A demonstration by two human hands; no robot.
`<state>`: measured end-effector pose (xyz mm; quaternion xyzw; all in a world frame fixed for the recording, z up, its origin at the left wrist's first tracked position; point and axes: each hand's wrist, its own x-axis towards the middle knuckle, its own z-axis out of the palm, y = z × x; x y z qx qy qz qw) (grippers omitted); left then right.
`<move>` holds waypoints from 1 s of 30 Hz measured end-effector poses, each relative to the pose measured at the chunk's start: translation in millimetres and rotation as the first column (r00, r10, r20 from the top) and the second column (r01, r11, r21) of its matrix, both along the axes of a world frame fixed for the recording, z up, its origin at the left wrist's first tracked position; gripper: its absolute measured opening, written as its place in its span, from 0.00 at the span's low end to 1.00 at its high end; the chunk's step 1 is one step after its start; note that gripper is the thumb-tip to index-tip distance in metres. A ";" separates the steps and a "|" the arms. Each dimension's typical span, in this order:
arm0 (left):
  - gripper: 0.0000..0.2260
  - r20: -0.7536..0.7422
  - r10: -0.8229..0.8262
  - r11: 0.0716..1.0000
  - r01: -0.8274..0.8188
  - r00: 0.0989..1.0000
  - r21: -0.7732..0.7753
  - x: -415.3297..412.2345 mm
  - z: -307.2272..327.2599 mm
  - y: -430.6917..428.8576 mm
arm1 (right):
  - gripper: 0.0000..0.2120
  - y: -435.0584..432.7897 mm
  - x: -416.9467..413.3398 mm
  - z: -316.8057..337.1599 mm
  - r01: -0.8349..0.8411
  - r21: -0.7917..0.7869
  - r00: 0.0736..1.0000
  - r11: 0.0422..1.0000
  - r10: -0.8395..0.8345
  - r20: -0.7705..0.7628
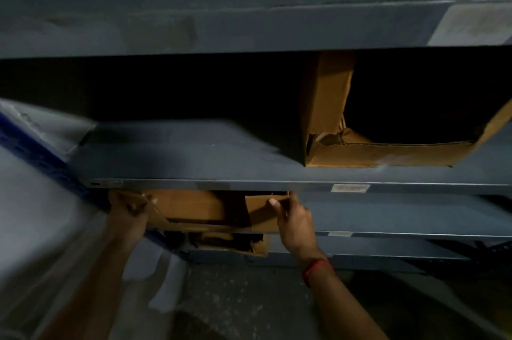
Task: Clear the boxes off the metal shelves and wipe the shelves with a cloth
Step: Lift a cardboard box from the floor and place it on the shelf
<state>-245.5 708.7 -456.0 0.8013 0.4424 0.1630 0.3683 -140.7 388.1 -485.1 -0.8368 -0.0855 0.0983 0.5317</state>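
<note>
A grey metal shelf unit [194, 156] fills the view, with several levels. On the lower shelf at the left sits an open brown cardboard box [191, 206]. My left hand [130, 215] grips its left flap and my right hand [293, 220] grips its right flap, thumb over the edge. A bigger torn open cardboard box [388, 151] lies on its side on the middle shelf at the right. Another open box [257, 247] shows on the level below my hands. No cloth is in view.
A blue perforated upright post [36, 151] runs diagonally at the left, next to a pale wall. The top shelf front [249, 26] is bare with a pale label patch at the right. Speckled concrete floor [235, 301] lies below.
</note>
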 end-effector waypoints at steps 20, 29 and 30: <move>0.33 -0.007 0.050 0.985 -0.051 0.999 -0.165 -4.9 19.9 -27.7 | 0.19 -8.6 -18.1 34.7 -0.021 -0.082 1.000 0.996 0.022 0.014; 0.21 0.254 0.048 0.992 -0.075 0.966 0.099 -65.4 94.9 -79.3 | 0.19 -31.6 -55.5 102.4 0.185 -0.061 0.912 0.981 -0.148 0.382; 0.20 0.306 0.054 0.988 -0.094 0.950 0.118 -73.3 101.5 -84.4 | 0.19 -33.4 -59.5 112.5 0.170 -0.039 0.903 0.985 -0.140 0.405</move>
